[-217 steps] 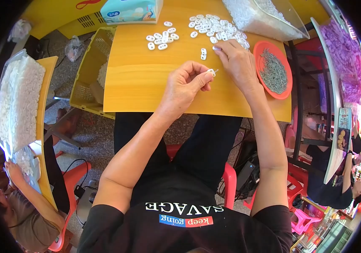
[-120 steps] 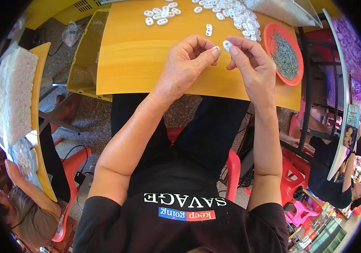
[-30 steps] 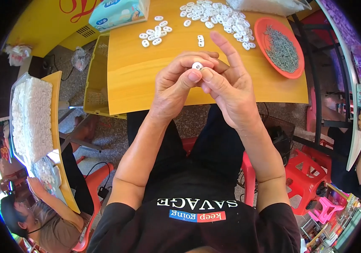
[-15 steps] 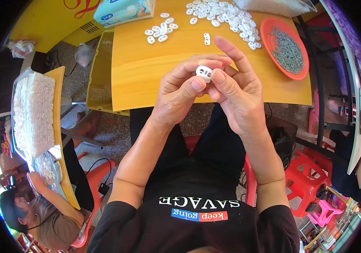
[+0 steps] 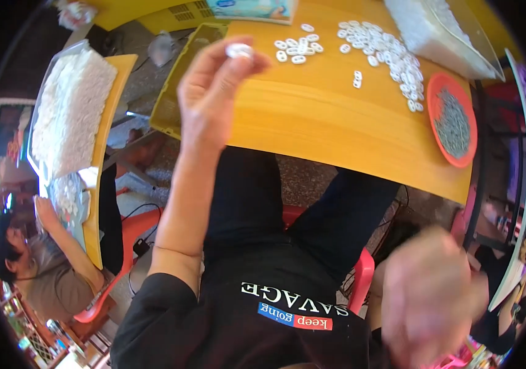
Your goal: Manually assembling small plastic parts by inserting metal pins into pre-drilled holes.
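My left hand (image 5: 211, 89) is raised over the table's left part, thumb and fingers pinching a small white oval plastic piece with holes (image 5: 239, 51). Blurred by motion, my right hand (image 5: 432, 298) is away from the table at the lower right; its fingers cannot be made out. On the yellow table (image 5: 312, 117) lie a small cluster of white oval pieces (image 5: 298, 48) and a larger spread of similar pieces (image 5: 386, 49). A short row of white pieces (image 5: 357, 79) sits apart between them. An orange-red bowl (image 5: 435, 86) holds many thin grey metal parts.
A clear bin of white parts (image 5: 426, 31) stands at the back right, a tissue pack (image 5: 254, 9) at the back. Left of the table is a yellow crate (image 5: 180, 92). Further left, a person's hand (image 5: 46, 212) works near another clear bin (image 5: 72, 111). A red stool (image 5: 361, 283) is beside me.
My hands have parted. The left went up and leftward with the white piece; the right swung down to the lower right. The view has shifted, so the table appears farther right.
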A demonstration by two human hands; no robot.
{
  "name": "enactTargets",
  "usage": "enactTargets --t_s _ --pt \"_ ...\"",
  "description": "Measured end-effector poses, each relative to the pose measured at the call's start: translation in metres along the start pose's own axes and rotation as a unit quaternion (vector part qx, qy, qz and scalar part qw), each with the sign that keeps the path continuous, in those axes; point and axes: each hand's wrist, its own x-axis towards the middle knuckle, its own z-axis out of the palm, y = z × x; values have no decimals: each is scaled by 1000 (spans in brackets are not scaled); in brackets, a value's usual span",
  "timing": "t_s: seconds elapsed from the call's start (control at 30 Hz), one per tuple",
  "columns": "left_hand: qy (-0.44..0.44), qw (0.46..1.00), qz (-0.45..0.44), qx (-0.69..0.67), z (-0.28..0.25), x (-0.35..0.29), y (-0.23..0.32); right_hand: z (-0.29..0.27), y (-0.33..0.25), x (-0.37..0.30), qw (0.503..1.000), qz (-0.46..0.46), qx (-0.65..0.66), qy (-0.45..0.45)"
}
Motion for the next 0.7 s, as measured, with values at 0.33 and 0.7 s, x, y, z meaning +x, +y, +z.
enactTargets --t_s 0.33,0.7 --pt "112 861 3 497 -99 23 1 29 0 -1 938 -272 216 18" --pt "-127 946 4 298 60 -21 -46 16 20 11 928 -261 243 -111"
